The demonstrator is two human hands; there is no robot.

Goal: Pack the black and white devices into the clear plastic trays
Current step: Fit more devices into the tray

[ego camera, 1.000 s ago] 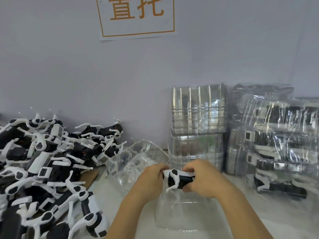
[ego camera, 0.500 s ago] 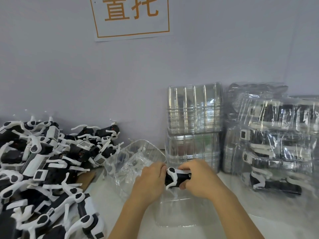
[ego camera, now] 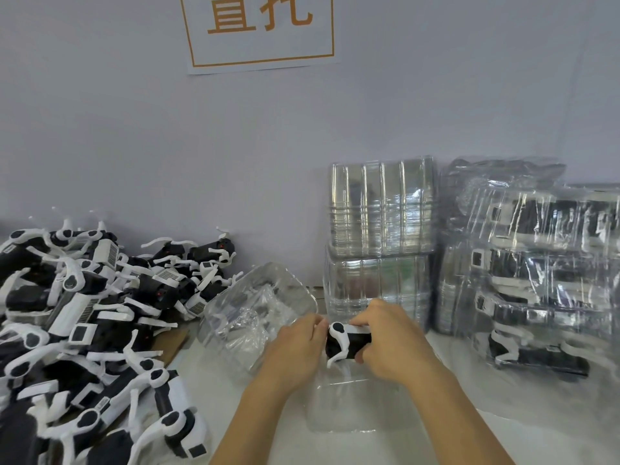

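A black and white device (ego camera: 345, 342) is held just above a clear plastic tray (ego camera: 349, 407) on the table in front of me. My right hand (ego camera: 392, 340) grips its right end, fingers curled over the top and thumb beneath. My left hand (ego camera: 298, 347) holds its left end, fingers curled against it. The tray under the device looks empty. A big heap of loose black and white devices (ego camera: 84, 323) lies at the left.
An open clear tray (ego camera: 255, 310) leans behind my left hand. Two stacks of empty clear trays (ego camera: 379, 250) stand against the wall. Packed trays wrapped in plastic (ego camera: 536, 263) are piled at the right. A sign (ego camera: 258, 28) hangs on the wall.
Both hands keep the device between them over the tray; the device has tilted slightly. The view has shifted a little.
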